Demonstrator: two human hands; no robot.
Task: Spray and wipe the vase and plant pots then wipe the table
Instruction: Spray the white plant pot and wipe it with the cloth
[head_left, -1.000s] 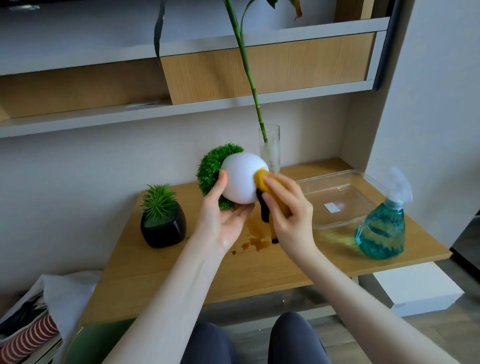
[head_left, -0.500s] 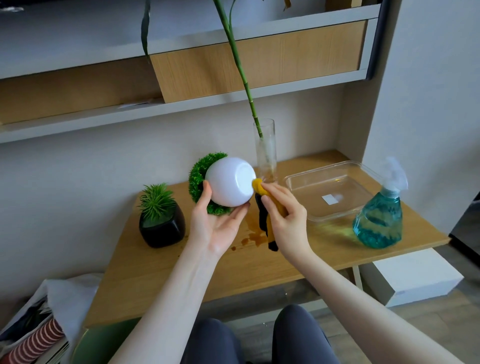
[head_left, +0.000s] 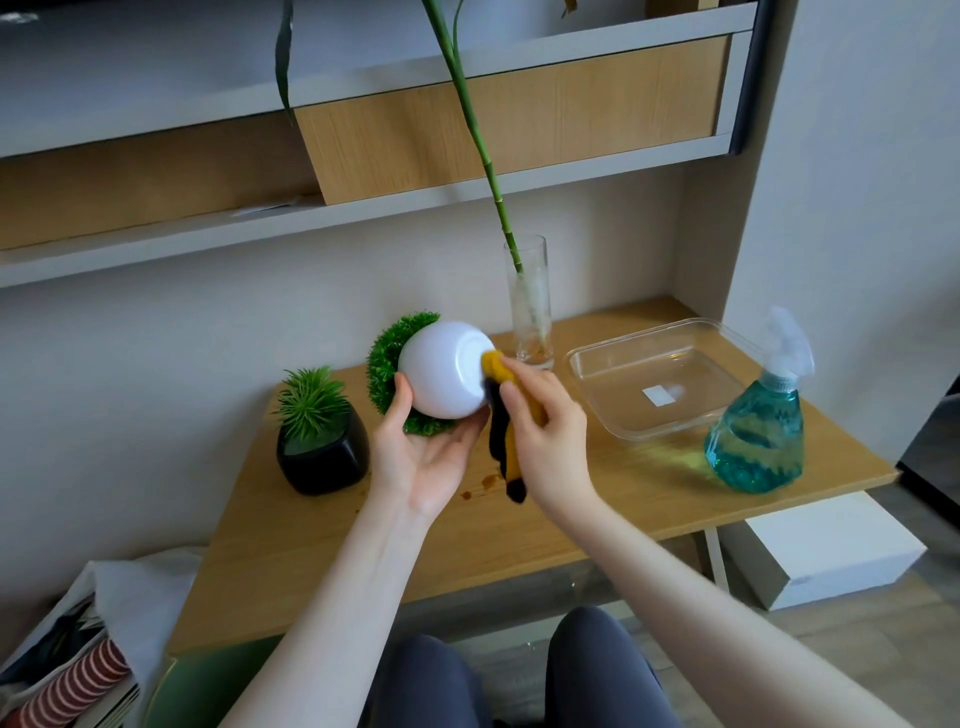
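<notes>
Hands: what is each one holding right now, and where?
Left hand cups the tipped white plant pot by its rounded side. Right hand pinches the yellow-and-black cloth against its base.

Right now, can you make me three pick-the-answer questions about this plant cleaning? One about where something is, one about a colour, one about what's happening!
1. Where is the spray bottle?
A. right end of the table
B. on the shelf
C. on the floor

2. What colour is the pot standing on the table?
A. red
B. black
C. blue

3. How is the white pot?
A. standing upright
B. inside the clear tray
C. tipped sideways in the left hand

Answers: 1 A, it stands beside the tray. 2 B, it is glossy black. 3 C, its base faces the cloth in the right hand.
</notes>
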